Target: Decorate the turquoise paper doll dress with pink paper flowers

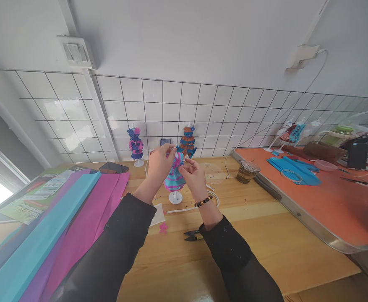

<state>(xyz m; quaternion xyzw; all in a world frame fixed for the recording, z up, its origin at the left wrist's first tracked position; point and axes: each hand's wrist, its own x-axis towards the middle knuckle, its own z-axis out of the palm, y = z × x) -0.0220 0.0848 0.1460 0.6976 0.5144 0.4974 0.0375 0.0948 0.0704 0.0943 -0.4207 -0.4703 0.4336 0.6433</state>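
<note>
A small turquoise and pink dress (pixel 175 181) stands upright on a mini dress form with a round white base (pixel 175 198). My left hand (pixel 161 162) reaches the top of the dress from the left, its thumb and fingers pinched at the neckline. On the opposite side, my right hand (pixel 194 176) pinches the bodice edge between thumb and finger. My fingers partly hide the upper dress. Below lie a pink flower cutout (pixel 163 227), a white paper piece (pixel 158 214) and black thread snips (pixel 192 235) near my right sleeve.
Two dressed mini forms, one blue and pink (pixel 136 144), one orange and teal (pixel 188 140), stand by the tiled wall. Left are pink sheets (pixel 86 222), blue sheets (pixel 45 235) and a phone (pixel 113 167). Right are a lidded cup (pixel 247 172) and an orange table (pixel 328 205).
</note>
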